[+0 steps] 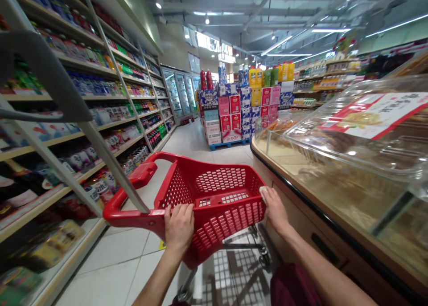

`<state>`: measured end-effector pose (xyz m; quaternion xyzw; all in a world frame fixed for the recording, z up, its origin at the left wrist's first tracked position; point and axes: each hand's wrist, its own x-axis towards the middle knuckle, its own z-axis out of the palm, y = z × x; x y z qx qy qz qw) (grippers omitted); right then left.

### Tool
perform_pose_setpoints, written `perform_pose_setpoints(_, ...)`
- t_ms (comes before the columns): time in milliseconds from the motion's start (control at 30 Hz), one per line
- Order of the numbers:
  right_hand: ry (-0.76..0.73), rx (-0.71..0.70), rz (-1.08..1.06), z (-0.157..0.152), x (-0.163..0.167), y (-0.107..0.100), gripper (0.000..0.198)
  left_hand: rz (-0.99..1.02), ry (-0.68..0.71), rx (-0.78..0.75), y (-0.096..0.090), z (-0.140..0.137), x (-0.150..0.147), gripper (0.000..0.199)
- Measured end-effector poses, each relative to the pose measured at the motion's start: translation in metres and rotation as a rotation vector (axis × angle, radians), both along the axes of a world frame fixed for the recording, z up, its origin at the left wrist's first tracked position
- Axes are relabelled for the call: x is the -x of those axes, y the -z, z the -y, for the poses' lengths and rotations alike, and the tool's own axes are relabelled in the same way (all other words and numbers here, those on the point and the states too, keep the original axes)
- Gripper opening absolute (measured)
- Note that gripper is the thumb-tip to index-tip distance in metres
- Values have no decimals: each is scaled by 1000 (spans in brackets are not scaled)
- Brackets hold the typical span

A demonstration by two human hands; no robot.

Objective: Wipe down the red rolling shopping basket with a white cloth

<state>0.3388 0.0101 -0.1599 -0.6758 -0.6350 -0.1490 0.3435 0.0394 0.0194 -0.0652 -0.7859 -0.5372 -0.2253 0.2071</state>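
Note:
A red plastic shopping cart basket (220, 228) with slotted walls stands sideways before me, and nothing shows inside it. My left hand (179, 228) has its fingers curled over the near rim. At the right end, my right hand (274, 208) grips the rim corner, with a small crumpled white piece (264, 191), perhaps tissue, at its fingertips. Metal tubes rise from the basket's left end to a grey handle (43, 74) at upper left. Below the basket are the cart's wire lower rack (230, 275) and casters (265, 255).
Drink shelves (123, 83) run along the left. Close on the right stands a glass-sided display counter (301, 194) bearing a clear food box (361, 119). Stacked cartons (230, 119) sit on a blue pallet (230, 143) ahead, with glass-door fridges (180, 92) behind.

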Motion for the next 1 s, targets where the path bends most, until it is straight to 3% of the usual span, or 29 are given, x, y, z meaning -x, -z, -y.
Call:
perform_pose_setpoints(167,-288,-84,118,-1,29,3,48,-4,2,-18,0,0,0,29)
perform_pose_setpoints(367,0,-94,37,0,-7,8,50,9,-2,-9,2,0,-1,28)
perform_pose_setpoints(533,-216,-88,115,2,1,7,49,20,5,-18,1,1,-1,29)
perform_pose_setpoints(600,-166,-130,78,-1,-9,11,50,15,17,-23,1,1,-1,29)
perform_pose_setpoints(733,2,-151,-62,4,-36,50,58,14,2,-29,1,2,-1,28)
perform_pose_setpoints(867,-17,-4,-104,28,-40,95,58,-3,9,-30,1,2,-1,28)
perform_pose_setpoints(933,-2,28,-153,35,-41,93,58,-11,14,-36,1,1,-2,29)
perform_pose_setpoints(1000,86,-37,-240,33,-44,75,59,-12,15,-42,1,1,-2,28)
